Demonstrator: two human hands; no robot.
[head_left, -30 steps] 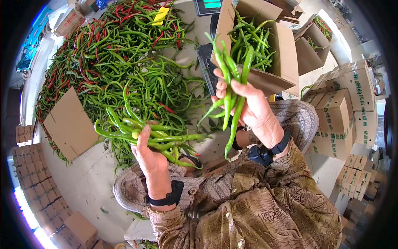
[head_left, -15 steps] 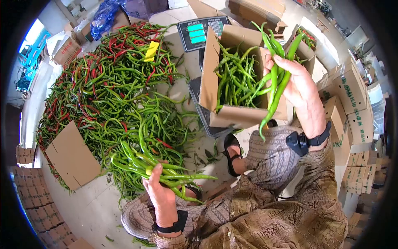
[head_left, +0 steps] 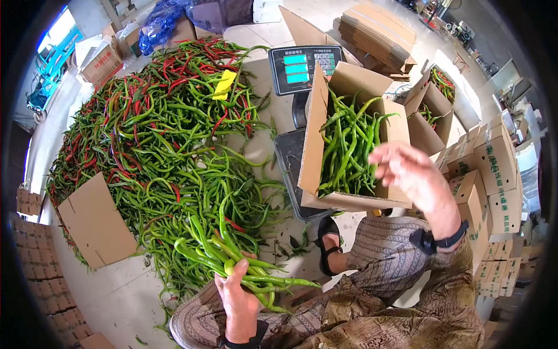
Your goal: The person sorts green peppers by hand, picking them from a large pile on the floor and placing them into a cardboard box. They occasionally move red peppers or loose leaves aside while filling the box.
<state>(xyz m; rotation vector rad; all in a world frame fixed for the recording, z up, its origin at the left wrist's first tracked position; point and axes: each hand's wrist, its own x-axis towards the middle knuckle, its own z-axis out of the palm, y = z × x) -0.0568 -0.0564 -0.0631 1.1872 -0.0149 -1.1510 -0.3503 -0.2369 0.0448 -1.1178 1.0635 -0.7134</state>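
Observation:
My left hand (head_left: 238, 302) is wrapped round a bunch of long green chili peppers (head_left: 232, 262), low over the near edge of a big pepper heap (head_left: 145, 134). At the right side of an open cardboard box (head_left: 312, 145) is my right hand (head_left: 410, 168), somewhat blurred, fingers apart and no pepper seen in it. Green chili peppers (head_left: 349, 145) lie inside the box. That box rests on a scale platform (head_left: 290, 157), with a lit display (head_left: 296, 68) behind it.
A loose cardboard flap (head_left: 97, 221) and a yellow piece (head_left: 224, 85) lie on the heap. Beyond the box on the right are open cartons (head_left: 424, 131) holding peppers. Stacked printed boxes (head_left: 494, 168) line the right side. Flattened cardboard (head_left: 378, 35) is piled at the back.
The peppers held in my right hand have left it, and its fingers have spread beside the box. My left hand keeps its bunch. The whole view has shifted slightly.

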